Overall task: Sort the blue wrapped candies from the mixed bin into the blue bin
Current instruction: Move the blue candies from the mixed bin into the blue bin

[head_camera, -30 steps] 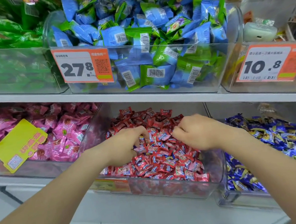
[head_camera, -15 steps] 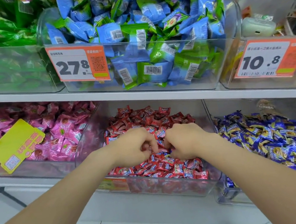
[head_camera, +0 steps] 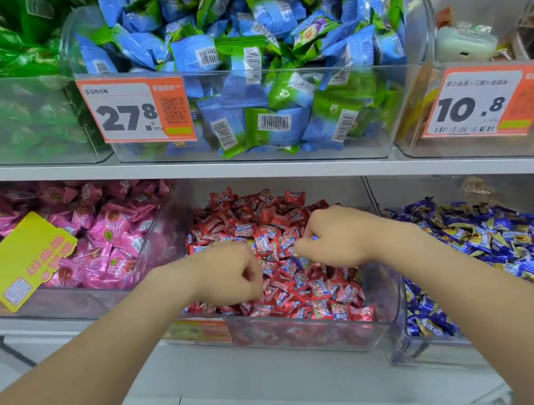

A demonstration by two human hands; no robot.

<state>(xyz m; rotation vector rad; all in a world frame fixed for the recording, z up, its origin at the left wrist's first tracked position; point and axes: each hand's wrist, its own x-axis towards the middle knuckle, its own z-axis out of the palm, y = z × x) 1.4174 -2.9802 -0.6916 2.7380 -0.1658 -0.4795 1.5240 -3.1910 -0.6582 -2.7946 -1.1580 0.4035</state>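
Your left forearm (head_camera: 92,367) runs in from 7 o'clock and your right forearm (head_camera: 480,292) from 5 o'clock. Both end over the mixed bin (head_camera: 313,337), a clear tub heaped with red candies (head_camera: 261,217). Your left hand (head_camera: 227,274) lies knuckles-up on the heap, fingers curled into a loose fist with the thumb against them; I cannot tell whether it holds anything. Your right hand (head_camera: 340,236) sits near it at its 2 o'clock, a narrow strip of candy between them, fingers curled down into the pile. A small blue bit (head_camera: 314,237) shows at those fingertips; whether it is pinched I cannot tell. The blue bin (head_camera: 430,354), full of blue candies (head_camera: 494,248), stands just beside the mixed bin, at 3 o'clock from your right hand. Farther off, at 12 o'clock, a shelf bin (head_camera: 372,148) holds blue and green packets (head_camera: 241,84) behind a price tag (head_camera: 137,110) reading 27.8.
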